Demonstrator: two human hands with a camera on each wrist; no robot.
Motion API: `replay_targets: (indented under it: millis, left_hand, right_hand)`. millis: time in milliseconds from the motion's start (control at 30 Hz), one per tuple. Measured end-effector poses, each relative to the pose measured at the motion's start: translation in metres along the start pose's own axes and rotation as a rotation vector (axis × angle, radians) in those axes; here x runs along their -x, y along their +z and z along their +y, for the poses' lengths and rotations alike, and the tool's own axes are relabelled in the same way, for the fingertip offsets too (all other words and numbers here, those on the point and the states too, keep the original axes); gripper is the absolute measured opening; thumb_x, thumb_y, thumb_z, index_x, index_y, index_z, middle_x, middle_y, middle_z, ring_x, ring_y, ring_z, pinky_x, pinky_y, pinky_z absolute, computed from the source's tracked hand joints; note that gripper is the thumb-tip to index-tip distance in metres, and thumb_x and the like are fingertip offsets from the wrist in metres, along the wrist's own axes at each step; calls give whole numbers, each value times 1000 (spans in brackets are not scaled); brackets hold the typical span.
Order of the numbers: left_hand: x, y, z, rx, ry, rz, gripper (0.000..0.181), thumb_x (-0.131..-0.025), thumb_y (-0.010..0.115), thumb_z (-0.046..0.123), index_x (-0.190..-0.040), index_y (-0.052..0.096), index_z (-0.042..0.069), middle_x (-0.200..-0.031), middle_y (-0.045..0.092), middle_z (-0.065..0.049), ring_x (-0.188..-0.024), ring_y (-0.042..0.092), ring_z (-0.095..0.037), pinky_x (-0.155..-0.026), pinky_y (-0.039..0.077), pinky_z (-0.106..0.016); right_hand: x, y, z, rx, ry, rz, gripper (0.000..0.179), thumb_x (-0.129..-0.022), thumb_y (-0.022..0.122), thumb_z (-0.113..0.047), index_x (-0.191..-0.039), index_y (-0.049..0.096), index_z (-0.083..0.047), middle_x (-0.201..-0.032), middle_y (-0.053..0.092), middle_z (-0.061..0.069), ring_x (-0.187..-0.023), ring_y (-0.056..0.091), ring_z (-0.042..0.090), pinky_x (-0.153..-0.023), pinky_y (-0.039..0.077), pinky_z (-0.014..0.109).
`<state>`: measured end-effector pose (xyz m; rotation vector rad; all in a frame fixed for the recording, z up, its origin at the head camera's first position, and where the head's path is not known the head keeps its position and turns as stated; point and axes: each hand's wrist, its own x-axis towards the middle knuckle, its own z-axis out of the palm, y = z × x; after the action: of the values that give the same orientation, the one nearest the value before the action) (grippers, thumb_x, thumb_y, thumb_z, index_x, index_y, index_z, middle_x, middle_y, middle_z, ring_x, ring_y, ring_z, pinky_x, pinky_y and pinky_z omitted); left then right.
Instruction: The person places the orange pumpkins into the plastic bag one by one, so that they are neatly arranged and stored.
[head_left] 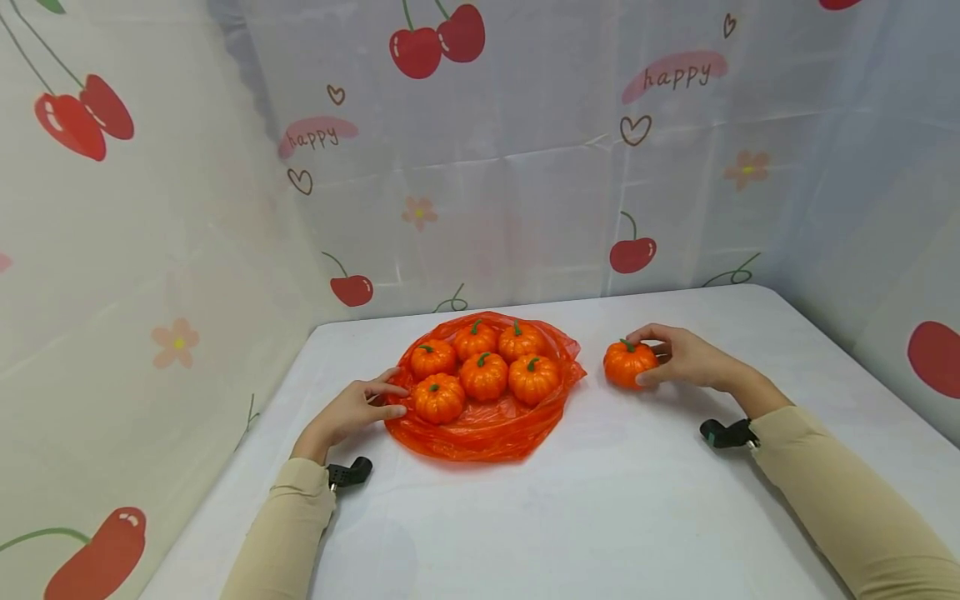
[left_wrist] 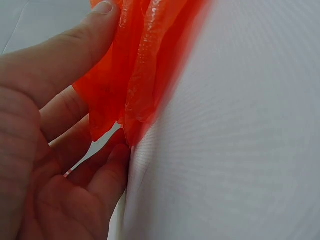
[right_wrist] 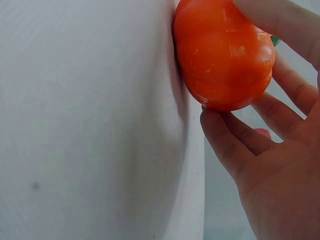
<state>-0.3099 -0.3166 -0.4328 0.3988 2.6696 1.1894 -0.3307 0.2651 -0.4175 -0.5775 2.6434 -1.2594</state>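
Note:
A red plastic bag [head_left: 480, 437] lies spread out with its mouth up, and several small orange pumpkins [head_left: 483, 377] with green stems sit in it. My left hand [head_left: 354, 417] is at the bag's left edge; in the left wrist view the thumb [left_wrist: 75, 55] lies on the near side of the crinkled film [left_wrist: 145, 65], with the other fingers partly hidden behind it. To the right of the bag, my right hand [head_left: 678, 360] holds a single pumpkin [head_left: 626, 364] between thumb and fingers. In the right wrist view this pumpkin [right_wrist: 225, 55] is right at the white tabletop.
A white cloth covers the table [head_left: 525, 533]. Behind and at both sides hang pale curtains [head_left: 510, 175] printed with cherries, hearts and flowers. Each wrist carries a small black camera, one on the left [head_left: 351, 472] and one on the right [head_left: 727, 434].

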Motion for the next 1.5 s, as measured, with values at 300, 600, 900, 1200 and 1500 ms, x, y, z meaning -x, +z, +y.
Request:
replay_targets:
  millis: [300,600,900,1200,1500]
  left_hand:
    - [0,0,-1,19,-1,-5,48,-85,83,43,-126,75,19,-168,34,-5,-159,22,-37,-127,26,-55]
    - [0,0,-1,7,-9,-1,48,-86,82,43,-127,75,19,-168,34,-5,-159,23,-38,-126,27,-55]
    - [-1,0,-1,17,-15,-4,48,-86,83,42,-126,75,18,-168,34,-5,-159,22,-37,-127,26,-55]
    - [-1,1,-3,33,-15,-6,48,-85,84,43,-126,75,20,-169,32,-5,-159,20,-37,-127,25,-55]
    - [0,1,-2,11,-3,-2,46,-87,82,42,-127,75,22,-169,33,-3,-159,20,-36,-127,25,-57]
  right_hand:
    - [0,-2,-16,2,-17,10,57,-86,85,-24,-135,57,-12,-151,51,18,-131,54,50,-110,47,62]
    - [-2,0,-38,-60,-4,-8,57,-85,85,-23,-134,57,-14,-154,47,15,-129,57,43,-105,54,54]
    - [-4,7,-66,-144,-27,-34,57,-84,87,-22,-132,58,-14,-152,50,12,-123,62,36,-97,60,43]
    - [-12,21,-91,-172,-66,-55,56,-82,88,-19,-130,60,-16,-150,52,8,-126,62,37,-95,61,42]
    - [-22,38,-116,-204,-92,-109,53,-84,86,-19,-130,60,-19,-152,49,7,-128,61,36,-95,61,42]
